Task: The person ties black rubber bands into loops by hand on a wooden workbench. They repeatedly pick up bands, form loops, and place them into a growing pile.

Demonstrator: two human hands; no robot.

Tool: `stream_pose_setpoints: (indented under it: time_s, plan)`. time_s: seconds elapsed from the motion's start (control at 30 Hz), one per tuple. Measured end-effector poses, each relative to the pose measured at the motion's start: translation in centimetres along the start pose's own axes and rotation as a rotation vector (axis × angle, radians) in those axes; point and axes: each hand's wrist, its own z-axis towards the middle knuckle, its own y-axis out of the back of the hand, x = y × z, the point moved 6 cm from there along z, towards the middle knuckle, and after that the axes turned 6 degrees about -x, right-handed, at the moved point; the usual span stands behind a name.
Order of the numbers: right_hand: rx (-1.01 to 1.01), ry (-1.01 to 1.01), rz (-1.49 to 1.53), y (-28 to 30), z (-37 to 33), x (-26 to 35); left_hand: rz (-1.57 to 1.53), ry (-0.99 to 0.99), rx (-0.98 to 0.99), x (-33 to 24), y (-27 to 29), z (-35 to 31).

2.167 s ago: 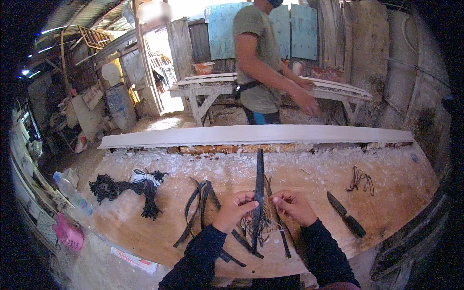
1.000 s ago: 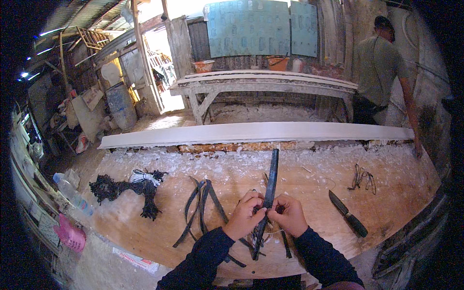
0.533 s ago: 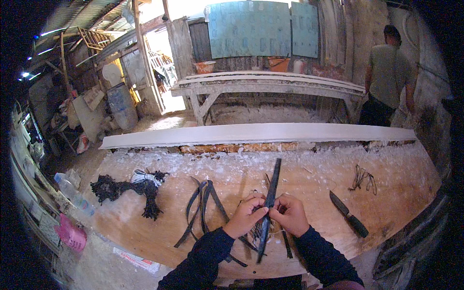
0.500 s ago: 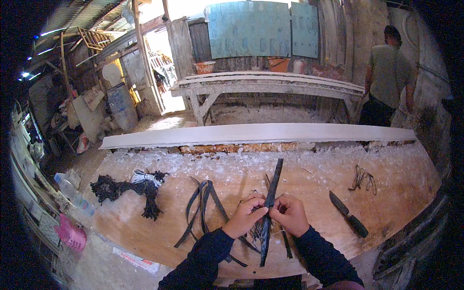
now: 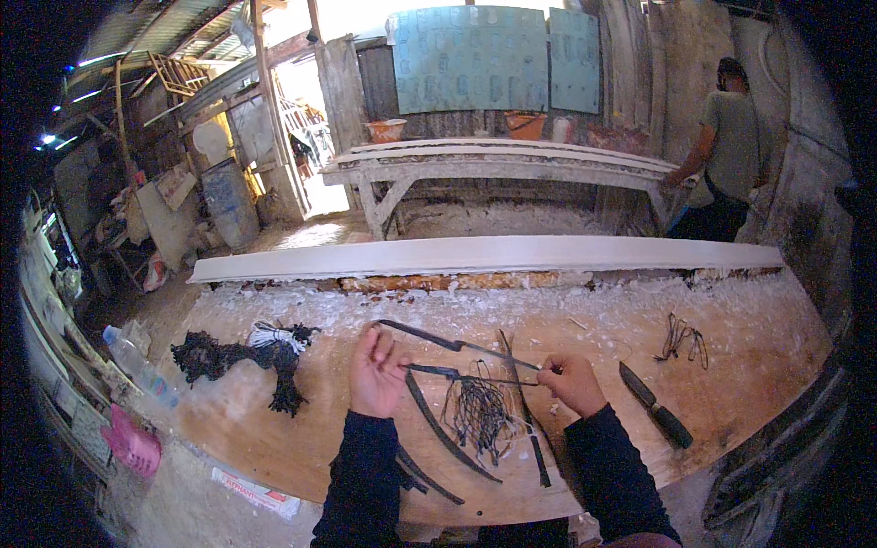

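The dark strip (image 5: 461, 345), upright a moment ago, now lies stretched level above the table (image 5: 731, 365), the left hand (image 5: 376, 370) pinching one end and the right hand (image 5: 571, 384) seemingly the other, over a wire tangle (image 5: 480, 411), knife (image 5: 656, 406) right, black bundle (image 5: 242, 352) left, near edge close.

Dark grey strip (image 5: 457, 345) split into two thin strands, black frayed fibres (image 5: 480, 413), tan desk (image 5: 749, 365) speckled with white shavings, black-handled knife (image 5: 656, 405), black tangle with a white bundle (image 5: 242, 352), pink bag (image 5: 132, 441), dark blue sleeves (image 5: 365, 475)
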Motion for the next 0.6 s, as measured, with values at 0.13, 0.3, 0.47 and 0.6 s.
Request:
stream_pose_setpoints:
  time_s: [0.13, 0.3, 0.47, 0.6]
  plan:
    - [-0.031, -0.036, 0.076, 1.1, 0.8, -1.0, -0.140, -0.103, 0.032, -2.5, 1.6, 0.7]
    - [0.077, -0.099, 0.192, 1.8, 0.9, -1.2, -0.175, -0.129, 0.057, -3.8, 1.1, 0.6]
    - [0.430, -0.138, 0.237, -0.3, -0.3, -0.7, 0.116, -0.108, 0.008, -2.3, -0.5, -0.8]
    - [0.386, 0.044, -0.107, -0.6, -0.3, -0.9, 0.390, 0.016, 0.147, 0.2, -2.0, -1.6]
